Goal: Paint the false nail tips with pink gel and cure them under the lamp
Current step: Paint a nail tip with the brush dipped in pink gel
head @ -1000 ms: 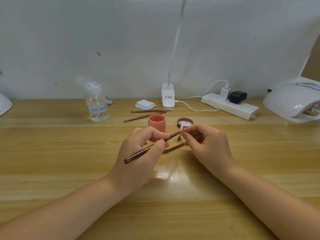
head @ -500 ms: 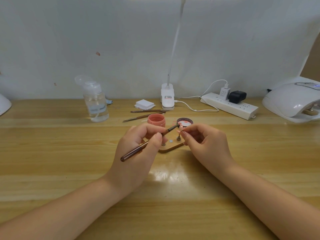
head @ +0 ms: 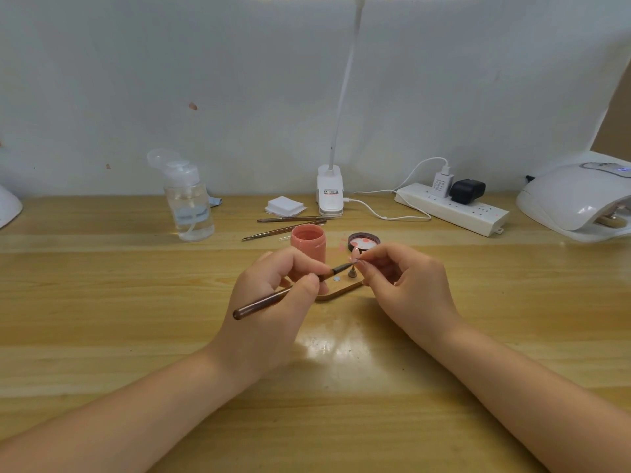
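Left hand (head: 273, 302) curled, fingers pinching brush (head: 290, 291), tip angled up-right to nail tip (head: 355, 256). Right hand (head: 406, 285) pinches that tip's stand, wrist on table (head: 102, 302).

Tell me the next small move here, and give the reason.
Probably stroke the brush along the nail tip: the left hand holds its bristles right at the pink tip, which the right hand pinches steady above the wooden stand.

Both forearms are bare to the frame's edge — no sleeves, rings or watch — with short nails.
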The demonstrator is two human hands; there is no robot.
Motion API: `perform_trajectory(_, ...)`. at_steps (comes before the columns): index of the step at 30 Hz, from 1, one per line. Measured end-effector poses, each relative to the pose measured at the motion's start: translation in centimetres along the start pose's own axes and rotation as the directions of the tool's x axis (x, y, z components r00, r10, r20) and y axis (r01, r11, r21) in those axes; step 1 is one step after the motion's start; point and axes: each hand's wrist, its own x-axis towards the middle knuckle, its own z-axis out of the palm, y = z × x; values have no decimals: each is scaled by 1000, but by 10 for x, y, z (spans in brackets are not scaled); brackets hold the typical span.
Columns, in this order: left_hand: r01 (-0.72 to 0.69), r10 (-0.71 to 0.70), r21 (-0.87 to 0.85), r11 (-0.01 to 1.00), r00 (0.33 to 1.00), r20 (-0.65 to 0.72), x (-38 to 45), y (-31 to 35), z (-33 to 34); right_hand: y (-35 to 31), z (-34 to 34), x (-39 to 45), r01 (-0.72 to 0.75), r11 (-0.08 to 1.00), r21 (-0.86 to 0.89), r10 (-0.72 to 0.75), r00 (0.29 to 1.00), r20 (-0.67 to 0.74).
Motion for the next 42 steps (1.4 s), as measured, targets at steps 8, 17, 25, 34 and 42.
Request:
perform_trajectory(8, 47, -47, -43, 998, 999, -6, 0, 1, 2, 1, 0, 1, 17, 1000, 7, -17, 1000, -2)
perform_trajectory(17, 48, -52, -118, 992, 998, -28, 0, 1, 3, 1, 1, 1, 27, 999, 17, -27, 1000, 0)
perform_trajectory(25, -1, -1, -43, 999, 998, -57, 0, 4, 2, 1, 2, 2, 61, 998, -4, -61, 998, -11)
perform_trajectory(34, -48, 50, 38, 998, 998, -38, 0, 4, 0, 0, 1, 1, 92, 994, -65, -94, 995, -27)
perform_trajectory(42, -4, 4, -10, 1000, 1000, -23, -1, 1, -2, -2, -1, 0, 36, 997, -62, -39, 998, -44)
